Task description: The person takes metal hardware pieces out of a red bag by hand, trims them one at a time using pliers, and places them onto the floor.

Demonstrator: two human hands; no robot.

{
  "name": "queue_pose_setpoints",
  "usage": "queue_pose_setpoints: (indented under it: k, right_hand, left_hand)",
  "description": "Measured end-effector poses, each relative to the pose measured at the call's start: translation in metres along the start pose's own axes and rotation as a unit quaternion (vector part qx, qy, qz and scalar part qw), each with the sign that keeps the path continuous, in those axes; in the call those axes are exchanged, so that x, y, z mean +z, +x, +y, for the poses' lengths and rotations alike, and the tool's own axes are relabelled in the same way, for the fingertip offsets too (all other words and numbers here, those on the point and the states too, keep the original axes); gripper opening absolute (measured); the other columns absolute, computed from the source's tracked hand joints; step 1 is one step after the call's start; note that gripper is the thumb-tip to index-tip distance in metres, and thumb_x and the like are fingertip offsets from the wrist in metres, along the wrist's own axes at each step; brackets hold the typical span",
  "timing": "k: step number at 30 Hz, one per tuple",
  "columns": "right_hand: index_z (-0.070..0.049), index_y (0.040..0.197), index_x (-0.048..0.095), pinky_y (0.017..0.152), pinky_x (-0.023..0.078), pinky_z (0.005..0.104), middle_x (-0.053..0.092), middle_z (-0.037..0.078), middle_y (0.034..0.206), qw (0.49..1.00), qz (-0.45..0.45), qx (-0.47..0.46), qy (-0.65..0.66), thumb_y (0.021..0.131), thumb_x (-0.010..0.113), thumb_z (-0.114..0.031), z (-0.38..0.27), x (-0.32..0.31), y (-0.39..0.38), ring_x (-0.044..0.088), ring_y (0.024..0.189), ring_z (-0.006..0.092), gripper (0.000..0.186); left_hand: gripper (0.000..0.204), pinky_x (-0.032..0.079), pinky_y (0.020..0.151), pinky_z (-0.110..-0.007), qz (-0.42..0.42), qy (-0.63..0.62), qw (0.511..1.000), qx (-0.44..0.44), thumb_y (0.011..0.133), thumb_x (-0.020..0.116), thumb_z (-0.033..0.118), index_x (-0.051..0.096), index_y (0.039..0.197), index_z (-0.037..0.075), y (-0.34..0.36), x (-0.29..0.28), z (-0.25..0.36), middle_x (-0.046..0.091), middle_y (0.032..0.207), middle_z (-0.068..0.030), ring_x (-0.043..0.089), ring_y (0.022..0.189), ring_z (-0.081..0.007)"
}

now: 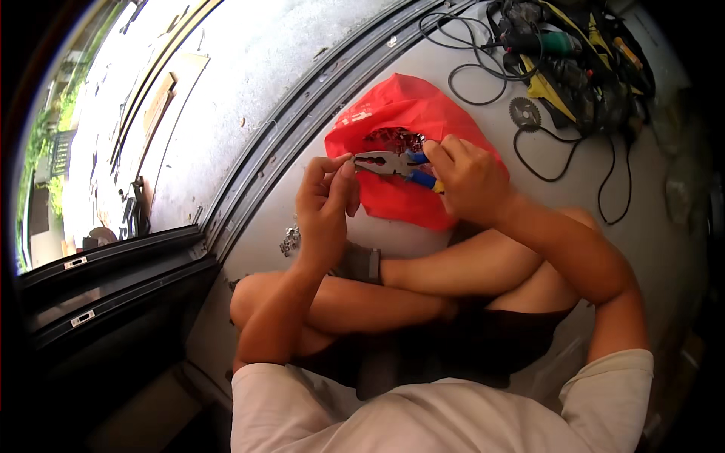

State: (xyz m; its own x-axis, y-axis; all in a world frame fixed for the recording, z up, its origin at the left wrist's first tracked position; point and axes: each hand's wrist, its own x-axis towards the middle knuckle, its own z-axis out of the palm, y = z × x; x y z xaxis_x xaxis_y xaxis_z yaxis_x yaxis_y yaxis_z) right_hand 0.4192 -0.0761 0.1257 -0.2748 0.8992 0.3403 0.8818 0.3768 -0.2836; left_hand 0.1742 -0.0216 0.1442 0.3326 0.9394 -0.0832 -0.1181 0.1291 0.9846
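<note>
My right hand (472,177) is closed around the blue and yellow handles of a pair of combination pliers (389,163). The jaws point left, and their tip meets the fingertips of my left hand (328,192). Thumb and forefinger of that hand are pinched together at the tip; whatever small piece they hold is too small to make out. Beneath the pliers lies a red plastic bag (408,98), its mouth spread, with many small shiny metal pieces (396,140) inside. A small pile of silvery metal pieces (290,240) rests on the floor beside my left forearm.
My crossed legs (453,279) are just below the bag. At the upper right are a black and yellow tool bag (596,68), a green and black power tool (555,43), a round saw blade (525,113) and looped black cable (477,66). Metal door tracks (264,143) run along the left.
</note>
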Motion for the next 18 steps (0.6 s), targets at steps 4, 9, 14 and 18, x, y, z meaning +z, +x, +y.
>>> queue_pose_setpoints:
  k: [4,9,14,18]
  right_hand:
    - [0.0,0.117,0.054,0.065,0.052,0.0438,0.057,0.015,0.09,1.0,-0.012,-0.002,-0.007,0.077,0.07,-0.009,0.001,-0.005,0.0,0.063,0.076,0.0334,0.044]
    - [0.0,0.114,0.055,0.066,0.052,0.0437,0.056,0.014,0.089,1.0,-0.01,-0.013,0.008,0.077,0.071,-0.01,0.004,-0.006,0.001,0.062,0.076,0.0325,0.042]
    - [-0.001,0.116,0.054,0.067,0.051,0.0437,0.055,0.014,0.09,1.0,0.019,-0.004,0.005,0.079,0.071,-0.012,0.001,0.0,0.004,0.061,0.077,0.0318,0.042]
    - [-0.002,0.118,0.054,0.071,0.049,0.044,0.054,0.014,0.095,0.999,0.035,0.005,-0.009,0.081,0.069,-0.014,-0.005,-0.001,0.006,0.059,0.084,0.0323,0.042]
  left_hand:
    - [0.015,0.033,0.054,-0.023,-0.007,0.007,1.0,0.009,0.108,0.057,0.013,0.06,0.116,0.001,-0.003,-0.001,0.0,0.048,0.067,0.0015,0.044,0.058,-0.0062]
    - [0.018,0.036,0.055,-0.024,-0.006,0.017,1.0,0.016,0.109,0.056,0.015,0.06,0.115,-0.001,-0.001,0.0,-0.001,0.05,0.067,0.0,0.045,0.058,-0.0074]
    - [0.021,0.042,0.058,-0.025,0.038,0.028,0.999,0.002,0.109,0.054,0.017,0.061,0.116,-0.001,0.0,0.007,0.003,0.055,0.07,-0.0027,0.051,0.06,-0.0102]
    - [0.022,0.044,0.06,-0.025,0.035,0.053,0.997,0.034,0.11,0.054,0.018,0.06,0.118,-0.002,-0.002,0.005,-0.001,0.058,0.072,-0.0042,0.054,0.063,-0.0113]
